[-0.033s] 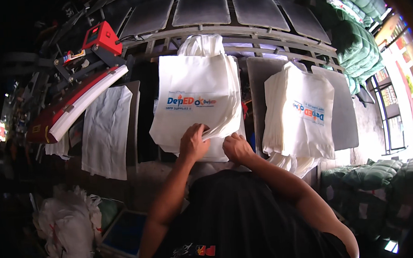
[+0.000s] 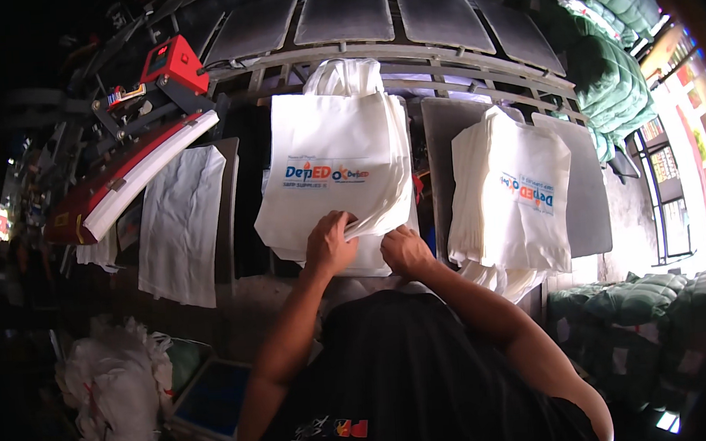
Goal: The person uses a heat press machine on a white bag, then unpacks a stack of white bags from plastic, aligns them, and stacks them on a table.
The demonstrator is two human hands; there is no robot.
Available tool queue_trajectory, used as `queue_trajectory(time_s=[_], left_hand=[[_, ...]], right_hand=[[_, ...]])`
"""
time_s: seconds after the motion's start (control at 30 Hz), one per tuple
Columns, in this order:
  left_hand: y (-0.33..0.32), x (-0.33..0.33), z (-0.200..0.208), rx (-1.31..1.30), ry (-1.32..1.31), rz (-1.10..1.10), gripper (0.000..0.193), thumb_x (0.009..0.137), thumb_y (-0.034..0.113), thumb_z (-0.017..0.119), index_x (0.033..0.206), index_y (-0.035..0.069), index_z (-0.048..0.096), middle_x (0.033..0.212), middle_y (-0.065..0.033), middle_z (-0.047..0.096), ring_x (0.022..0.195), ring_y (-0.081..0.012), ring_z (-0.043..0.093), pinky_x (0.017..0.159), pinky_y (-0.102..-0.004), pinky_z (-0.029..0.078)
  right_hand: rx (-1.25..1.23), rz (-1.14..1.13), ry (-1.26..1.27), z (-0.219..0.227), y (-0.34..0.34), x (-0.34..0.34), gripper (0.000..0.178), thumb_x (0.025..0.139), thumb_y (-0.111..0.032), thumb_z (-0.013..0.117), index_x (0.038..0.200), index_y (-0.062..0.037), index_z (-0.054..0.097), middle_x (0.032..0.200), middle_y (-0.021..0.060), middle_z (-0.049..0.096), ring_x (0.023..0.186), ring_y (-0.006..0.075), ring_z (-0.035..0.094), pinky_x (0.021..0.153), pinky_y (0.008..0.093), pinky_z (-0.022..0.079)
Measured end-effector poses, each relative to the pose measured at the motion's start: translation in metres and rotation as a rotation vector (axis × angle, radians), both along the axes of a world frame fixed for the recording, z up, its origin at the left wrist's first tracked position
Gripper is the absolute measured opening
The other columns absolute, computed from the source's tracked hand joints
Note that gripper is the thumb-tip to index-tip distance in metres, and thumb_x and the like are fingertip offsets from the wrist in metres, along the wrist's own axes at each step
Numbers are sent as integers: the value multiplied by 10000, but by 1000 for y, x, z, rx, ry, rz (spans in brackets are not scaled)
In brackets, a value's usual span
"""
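Observation:
In front of me lies a stack of white cloth bags (image 2: 323, 133), with blue and orange print on the top one and the handles at the far end. My left hand (image 2: 332, 243) is closed on the near edge of the upper bags, its fingers curled around the lifted layers. Close beside it, my right hand (image 2: 407, 252) pinches the edge of a bag at the stack's lower right; its fingertips are partly hidden. Another pile of printed white bags (image 2: 513, 186) rests to the right, its print upside down.
On the left, a red heat press (image 2: 136, 173) stands raised near a plain white bag (image 2: 182, 227) on a platen. Grey flat platens (image 2: 342, 17) line the far side beyond a metal rail. Green wrapped bales (image 2: 629, 309) are at the right, and a white bundle (image 2: 117, 392) sits lower left.

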State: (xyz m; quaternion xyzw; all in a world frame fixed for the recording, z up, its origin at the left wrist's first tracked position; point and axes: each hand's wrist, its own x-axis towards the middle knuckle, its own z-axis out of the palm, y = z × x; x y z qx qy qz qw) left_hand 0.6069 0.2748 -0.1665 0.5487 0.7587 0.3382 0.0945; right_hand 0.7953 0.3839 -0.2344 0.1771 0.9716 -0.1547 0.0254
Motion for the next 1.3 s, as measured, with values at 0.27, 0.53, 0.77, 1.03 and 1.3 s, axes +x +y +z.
queue_trajectory(time_s=[0.27, 0.53, 0.77, 1.03, 1.3], left_hand=[[0, -3, 3, -4, -9, -17, 235, 760, 67, 723, 976, 77, 632, 970, -116, 662, 960, -350, 650, 843, -450, 544], [-1, -4, -1, -7, -4, -16, 216, 767, 70, 723, 959, 73, 626, 955, -120, 658, 948, -352, 651, 841, -462, 544], [1, -6, 0, 2, 0, -74, 233, 780, 102, 739, 984, 77, 629, 966, -120, 658, 952, -348, 648, 842, -459, 534], [-8, -9, -1, -4, 93, -108, 279, 780, 115, 767, 1025, 66, 643, 984, -128, 664, 971, -346, 647, 855, -441, 527], [-7, -9, -6, 52, 72, -80, 208, 787, 77, 726, 982, 79, 653, 949, -117, 660, 913, -349, 645, 813, -458, 533]], right_hand=[[-48, 131, 107, 5, 3, 9, 136, 836, -234, 705, 887, -110, 727, 1027, 66, 675, 1039, 317, 610, 869, 492, 509], [-601, -270, 71, 30, 21, -11, 170, 839, -181, 713, 896, -29, 764, 883, 163, 748, 893, 353, 702, 846, 414, 547], [-747, -322, 294, 30, 28, -4, 145, 864, -139, 714, 917, -14, 767, 910, 192, 740, 881, 367, 705, 833, 416, 551], [-288, -201, 643, 54, 7, -6, 151, 839, -80, 737, 972, -54, 671, 940, 144, 646, 908, 393, 617, 834, 464, 507], [-133, -80, 263, 11, -20, 32, 323, 843, -98, 603, 1161, -103, 662, 1185, 101, 593, 1161, 322, 539, 993, 459, 474]])
